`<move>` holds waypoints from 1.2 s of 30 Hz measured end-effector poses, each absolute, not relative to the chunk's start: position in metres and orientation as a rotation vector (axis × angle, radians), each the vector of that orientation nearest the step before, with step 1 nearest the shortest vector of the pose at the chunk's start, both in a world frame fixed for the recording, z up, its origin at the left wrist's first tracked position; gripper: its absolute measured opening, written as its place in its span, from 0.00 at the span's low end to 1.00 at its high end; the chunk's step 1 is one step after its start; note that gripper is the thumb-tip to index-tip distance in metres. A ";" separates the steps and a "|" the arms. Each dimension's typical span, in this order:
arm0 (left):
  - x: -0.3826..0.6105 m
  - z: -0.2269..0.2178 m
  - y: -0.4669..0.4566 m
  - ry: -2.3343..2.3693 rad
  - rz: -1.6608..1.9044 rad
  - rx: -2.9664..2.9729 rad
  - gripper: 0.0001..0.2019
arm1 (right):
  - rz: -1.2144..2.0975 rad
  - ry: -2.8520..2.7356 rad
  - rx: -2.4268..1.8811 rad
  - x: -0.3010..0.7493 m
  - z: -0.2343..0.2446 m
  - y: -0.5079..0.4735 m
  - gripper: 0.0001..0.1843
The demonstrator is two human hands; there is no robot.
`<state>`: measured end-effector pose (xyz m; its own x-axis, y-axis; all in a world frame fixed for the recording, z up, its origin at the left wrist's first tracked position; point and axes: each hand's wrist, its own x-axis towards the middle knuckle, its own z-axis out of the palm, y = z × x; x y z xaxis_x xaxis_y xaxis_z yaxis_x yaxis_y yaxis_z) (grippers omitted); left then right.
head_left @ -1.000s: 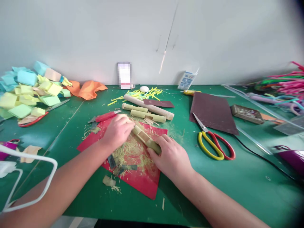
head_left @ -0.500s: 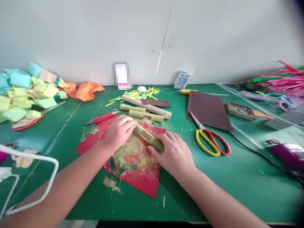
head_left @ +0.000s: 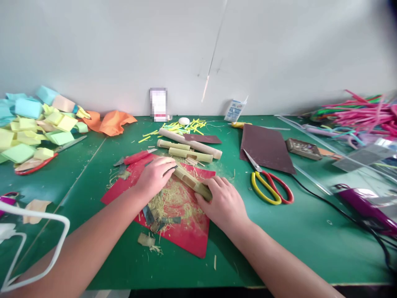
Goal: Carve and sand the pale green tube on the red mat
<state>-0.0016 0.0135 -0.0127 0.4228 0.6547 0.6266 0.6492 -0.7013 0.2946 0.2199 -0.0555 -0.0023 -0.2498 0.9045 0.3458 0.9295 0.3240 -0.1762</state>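
A bamboo tube point(head_left: 188, 179) with an opening cut into its side slants over a red sheet point(head_left: 198, 244). My right hand point(head_left: 226, 203) is closed around its near right end. At the tube's far left end, my left hand point(head_left: 156, 176) pinches a small dark piece of sandpaper point(head_left: 174, 167) against the bamboo. Pale shavings and dust point(head_left: 173, 203) cover the sheet below, among dark worn sandpaper scraps point(head_left: 169, 222). A red-handled knife point(head_left: 136, 157) lies just beyond my left hand.
Behind the sheet lie several bamboo pieces point(head_left: 190, 155) and yellow-green strips point(head_left: 195, 126). To the right are scissors point(head_left: 271, 188), a dark brown sheet point(head_left: 268, 147) and a purple device point(head_left: 366, 207) with a cable. Folded papers point(head_left: 27, 132) heap at left; a white bent frame point(head_left: 63, 231) stands in front.
My left hand has shifted slightly at the tube's far end, and the dark sandpaper edge now shows at its fingertips. My right hand keeps its hold. The view has tilted and turned slightly.
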 end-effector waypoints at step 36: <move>0.012 -0.003 0.019 1.162 1.038 2.579 0.10 | 0.402 -2.136 -1.439 0.231 -0.004 -0.040 0.05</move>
<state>0.0116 0.0190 -0.0033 0.4671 0.7018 0.5378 0.6135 -0.6953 0.3745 0.2309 -0.0396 -0.0036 -0.2933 0.9202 0.2592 0.7632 0.3887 -0.5161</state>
